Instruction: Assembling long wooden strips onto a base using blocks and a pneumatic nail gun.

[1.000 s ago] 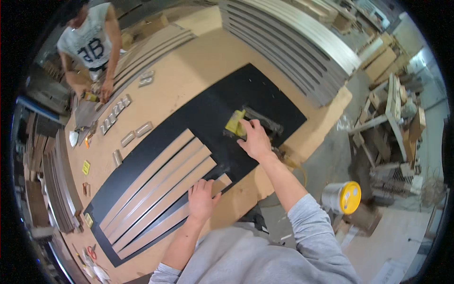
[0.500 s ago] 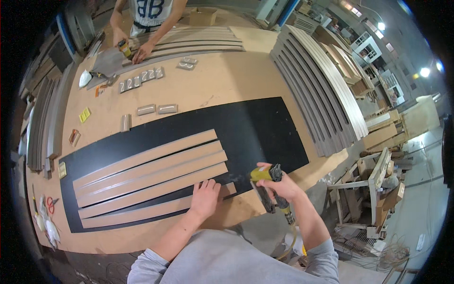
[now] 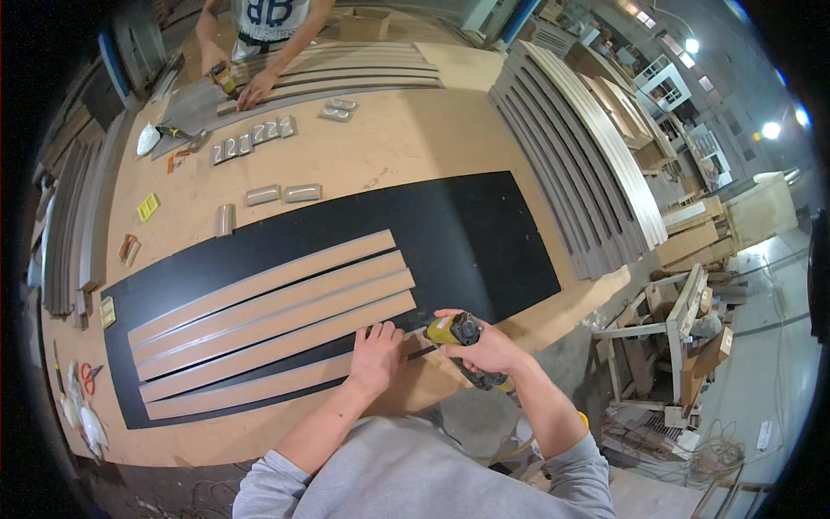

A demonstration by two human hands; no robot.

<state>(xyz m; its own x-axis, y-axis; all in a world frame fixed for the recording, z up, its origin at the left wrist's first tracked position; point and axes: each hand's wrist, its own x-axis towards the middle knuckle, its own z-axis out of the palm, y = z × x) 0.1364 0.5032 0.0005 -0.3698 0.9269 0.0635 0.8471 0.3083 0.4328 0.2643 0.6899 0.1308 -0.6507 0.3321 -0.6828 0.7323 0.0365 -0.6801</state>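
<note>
My right hand [image 3: 491, 348] is wrapped round a yellow-green and black air nail gun [image 3: 453, 329]. The gun's nose is over the right end of the nearest slat [image 3: 259, 383]; whether it touches is hidden. With bent fingers, my left hand [image 3: 377, 353] grips that same slat just left of the gun. It is a long tan strip with grey edges, lying a little askew from several similar slats [image 3: 285, 314] beyond it. All of them rest on a black panel [image 3: 493, 233] at the table's near side.
Across the table [image 3: 415, 130], a co-worker's hands [image 3: 256, 90] work with another yellow tool on grey strips. Small grey blocks [image 3: 251, 143] lie between us. Grooved boards [image 3: 579, 164] are stacked at right. Red scissors [image 3: 88, 377] and white bags [image 3: 92, 428] lie at left.
My right hand has brought the nail gun left and over the end of the nearest slat, turning it. My left hand stays on the slat. The view has shifted slightly.
</note>
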